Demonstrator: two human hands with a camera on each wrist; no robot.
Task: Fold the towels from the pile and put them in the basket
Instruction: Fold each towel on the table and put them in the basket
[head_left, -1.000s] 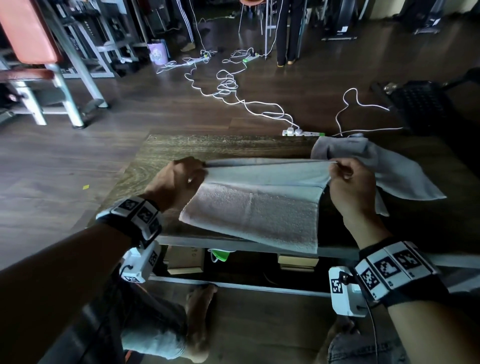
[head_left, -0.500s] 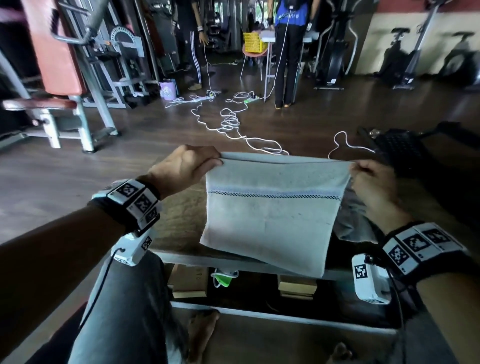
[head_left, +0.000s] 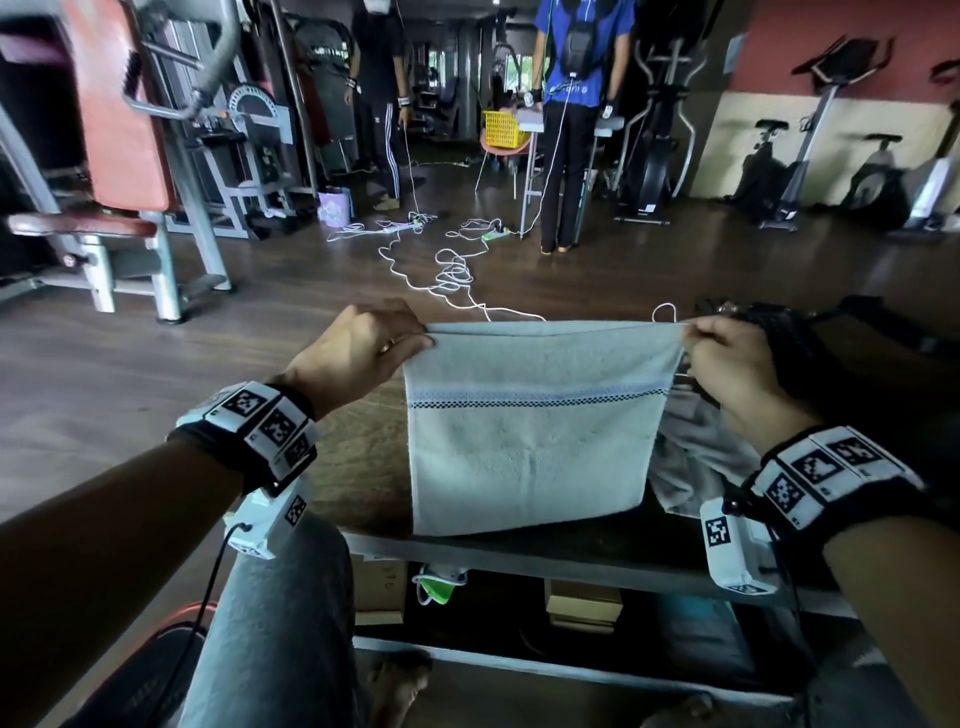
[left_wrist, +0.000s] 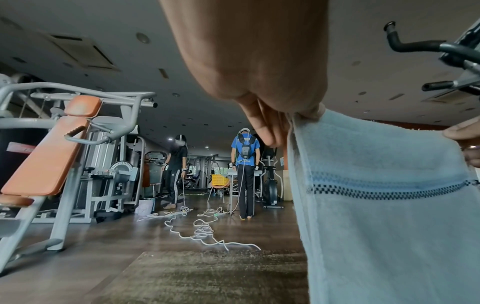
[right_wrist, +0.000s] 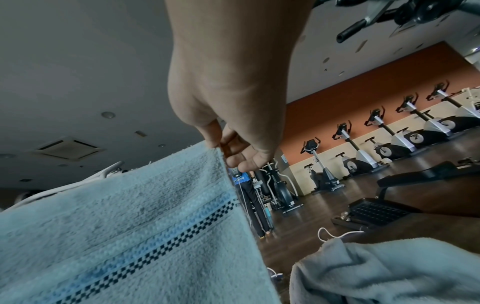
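A pale blue towel with a checked blue stripe hangs folded double in the air above the wooden table. My left hand pinches its top left corner, and my right hand pinches the top right corner. The left wrist view shows the towel hanging from my fingers. In the right wrist view the towel hangs below my fingers. A second crumpled grey towel lies on the table behind the held one, also visible as the grey towel.
A dark basket sits at the table's far right. White cables trail across the floor ahead. Gym machines stand on the left, exercise bikes on the right. Two people stand near a yellow crate.
Both hands have lifted the folded towel off the table and now hold it hanging upright. The head view has tilted up toward the room.
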